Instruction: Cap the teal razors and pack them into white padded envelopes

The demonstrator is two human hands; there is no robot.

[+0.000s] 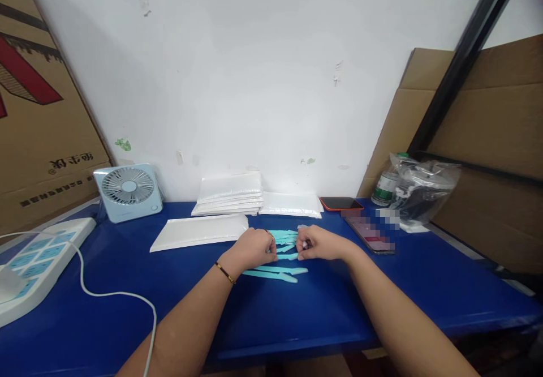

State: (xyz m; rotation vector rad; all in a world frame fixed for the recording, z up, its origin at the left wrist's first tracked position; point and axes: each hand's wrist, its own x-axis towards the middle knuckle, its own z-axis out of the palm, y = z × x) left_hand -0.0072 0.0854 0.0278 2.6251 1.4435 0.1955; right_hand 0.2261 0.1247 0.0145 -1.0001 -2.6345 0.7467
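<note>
Several slim teal eyebrow razors (283, 270) lie side by side on the blue table in front of me. My left hand (254, 248) is closed, its fingertips pinching one end of a teal razor (287, 257). At the other end of that razor, the fingers of my right hand (317, 243) are pinched together on its tip. More teal razors (283, 234) show between and behind my hands, partly hidden by the fingers. Just behind my left hand lies a flat white padded envelope (199, 232).
A stack of white padded envelopes (229, 193) and a smaller pile (291, 204) stand against the wall. A light-blue fan (129, 192) and a power strip (46, 261) are at left, with a white cable across my left forearm. Two phones (341, 203), a bottle (385, 189) and a plastic bag (424, 193) are at right.
</note>
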